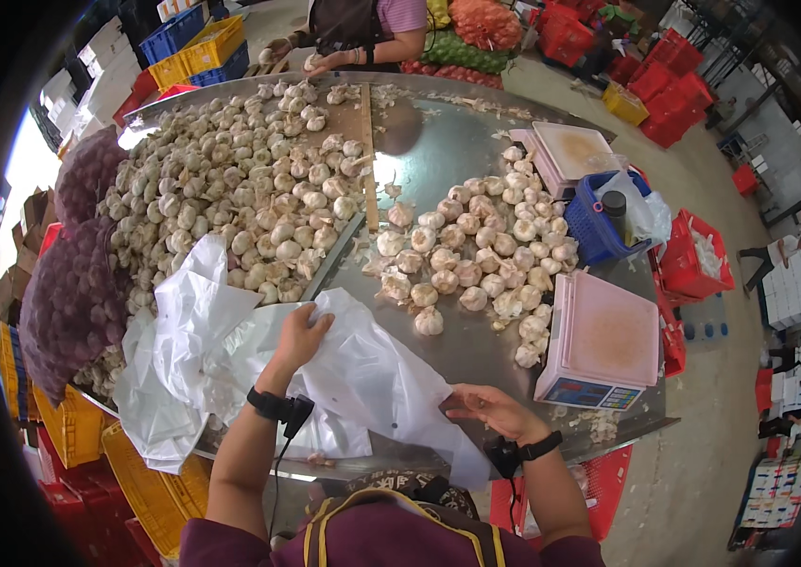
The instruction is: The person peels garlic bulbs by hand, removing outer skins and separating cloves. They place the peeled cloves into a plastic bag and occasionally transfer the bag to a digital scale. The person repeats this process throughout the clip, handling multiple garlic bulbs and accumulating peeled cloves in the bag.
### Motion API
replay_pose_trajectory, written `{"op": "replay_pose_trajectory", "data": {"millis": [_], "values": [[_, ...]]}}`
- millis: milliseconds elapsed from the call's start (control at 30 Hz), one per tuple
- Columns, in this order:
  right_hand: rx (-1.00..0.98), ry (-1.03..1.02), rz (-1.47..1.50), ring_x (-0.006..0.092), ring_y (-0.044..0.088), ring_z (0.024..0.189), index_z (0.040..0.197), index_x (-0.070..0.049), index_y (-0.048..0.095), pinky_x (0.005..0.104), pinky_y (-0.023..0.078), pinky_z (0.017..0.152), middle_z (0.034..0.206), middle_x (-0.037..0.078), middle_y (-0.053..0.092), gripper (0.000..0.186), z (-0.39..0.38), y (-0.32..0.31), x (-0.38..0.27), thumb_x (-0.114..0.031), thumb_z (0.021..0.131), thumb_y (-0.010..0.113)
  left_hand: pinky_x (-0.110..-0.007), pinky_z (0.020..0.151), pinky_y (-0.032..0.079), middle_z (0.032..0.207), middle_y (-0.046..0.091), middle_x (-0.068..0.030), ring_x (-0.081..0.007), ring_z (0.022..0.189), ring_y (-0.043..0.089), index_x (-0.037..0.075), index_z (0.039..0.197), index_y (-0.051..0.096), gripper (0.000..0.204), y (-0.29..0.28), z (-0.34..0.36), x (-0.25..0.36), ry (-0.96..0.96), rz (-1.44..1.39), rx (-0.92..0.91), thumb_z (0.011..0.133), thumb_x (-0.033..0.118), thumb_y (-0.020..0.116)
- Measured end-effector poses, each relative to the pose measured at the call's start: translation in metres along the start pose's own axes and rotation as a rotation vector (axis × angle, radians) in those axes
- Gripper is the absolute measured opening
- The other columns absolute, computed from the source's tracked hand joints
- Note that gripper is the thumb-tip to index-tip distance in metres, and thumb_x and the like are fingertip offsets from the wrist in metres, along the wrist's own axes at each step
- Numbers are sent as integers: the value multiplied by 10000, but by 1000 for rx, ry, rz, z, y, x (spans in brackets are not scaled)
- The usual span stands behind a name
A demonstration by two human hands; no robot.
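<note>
A translucent white plastic bag (377, 364) lies spread over the near side of the metal table, between my two hands. My left hand (300, 338) is closed on its upper edge, fingers curled down and thumb to the right. Beside the bag's right edge is my right hand (495, 411), its fingers stretched out and apart, with the fingertips close to the plastic. Whether they touch it I cannot tell. Just beyond the bag lies a loose group of garlic bulbs (471, 250). A much larger heap of garlic (221, 184) covers the table's left part, behind a divider strip (334, 255).
Two scales (608, 331) stand at the right with a blue basket (599, 222) between them. More crumpled plastic (159, 397) hangs off the left front edge. Purple mesh sacks (74, 302) lean at the left. Across the table another person (362, 38) handles garlic.
</note>
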State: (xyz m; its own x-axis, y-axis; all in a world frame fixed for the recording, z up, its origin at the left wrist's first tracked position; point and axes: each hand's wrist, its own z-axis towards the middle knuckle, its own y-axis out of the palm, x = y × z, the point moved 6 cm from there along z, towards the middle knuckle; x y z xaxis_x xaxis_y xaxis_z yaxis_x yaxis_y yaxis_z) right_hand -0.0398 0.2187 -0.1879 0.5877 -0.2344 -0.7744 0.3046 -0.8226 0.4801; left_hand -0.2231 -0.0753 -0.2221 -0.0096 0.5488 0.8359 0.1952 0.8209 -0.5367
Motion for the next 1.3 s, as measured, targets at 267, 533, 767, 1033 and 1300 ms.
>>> {"op": "replay_pose_trajectory", "data": {"millis": [267,533,767,1033,1300], "values": [[132,-31,256,143,556,1112,1397,-66,345,291,471,866,1201,51,567,595,17,-7,1,-201,896,638,-356,580,425,664,572,-137,-160,608,490,-62,933,590,312,-7,8,31,107,-37,20,850,231,660],[448,-109,96,59,508,606,863,-59,685,218,415,578,694,-32,589,179,24,-6,35,-234,855,718,-371,607,463,729,620,-153,-225,598,560,-40,894,592,213,-22,-27,91,544,339,483,835,150,667],[751,-323,-208,53,491,597,760,-19,661,242,371,493,662,-34,580,310,31,-3,27,-310,840,734,-270,676,524,893,660,-91,-139,823,630,0,1047,608,232,69,-98,111,-41,-317,-700,894,170,652],[740,-432,-603,105,446,522,653,3,614,334,377,479,545,28,546,429,9,12,19,-373,851,670,-349,783,508,826,608,-32,-163,696,605,91,832,544,109,87,-92,97,-442,-1242,-512,934,104,508],[1336,103,-947,235,539,507,674,6,611,404,407,510,556,137,551,269,-149,-127,105,-227,761,715,-201,352,321,612,461,41,-64,448,413,151,783,513,108,17,-50,2,-557,-1486,-258,888,159,539]]}}
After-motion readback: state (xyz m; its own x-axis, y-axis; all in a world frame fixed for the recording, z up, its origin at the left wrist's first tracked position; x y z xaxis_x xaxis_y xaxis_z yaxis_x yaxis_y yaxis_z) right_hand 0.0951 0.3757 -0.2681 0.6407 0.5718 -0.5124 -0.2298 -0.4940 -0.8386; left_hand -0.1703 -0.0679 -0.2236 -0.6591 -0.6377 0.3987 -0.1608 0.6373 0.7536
